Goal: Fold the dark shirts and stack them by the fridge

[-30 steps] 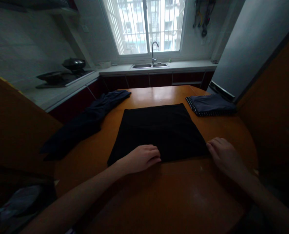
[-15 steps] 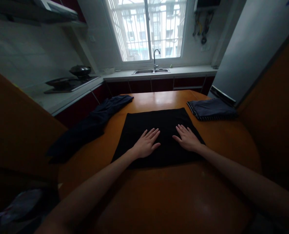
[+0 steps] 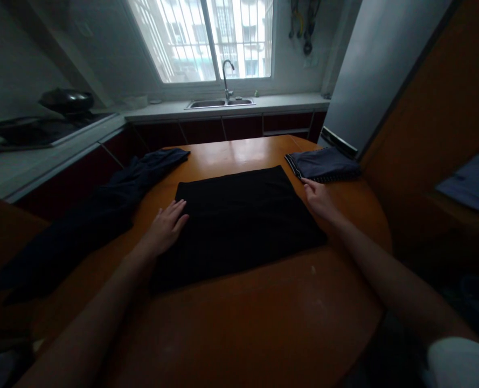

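A black cloth [image 3: 239,221], folded into a flat rectangle, lies on the wooden table [image 3: 239,328]. My left hand [image 3: 164,226] rests on its left edge, fingers stretched out and holding nothing. Just beyond the cloth's right edge is my right hand [image 3: 319,198], its fingers pointing forward and partly bent. Those fingertips are at the near left corner of a folded grey garment [image 3: 324,163] with a dotted dark border; whether they touch it I cannot make out. A dark blue garment [image 3: 113,199] lies loosely spread along the table's left side.
Behind the table runs a counter with a sink [image 3: 219,103] and a faucet [image 3: 226,81] under a barred window. A stove with a wok [image 3: 67,101] stands at the left. A fridge [image 3: 376,70] is at the right, and a white rounded object [image 3: 461,364] at the lower right.
My hands have moved apart from the middle of the black cloth, the left to its left edge, the right past its right edge to the grey garment. The view has turned right.
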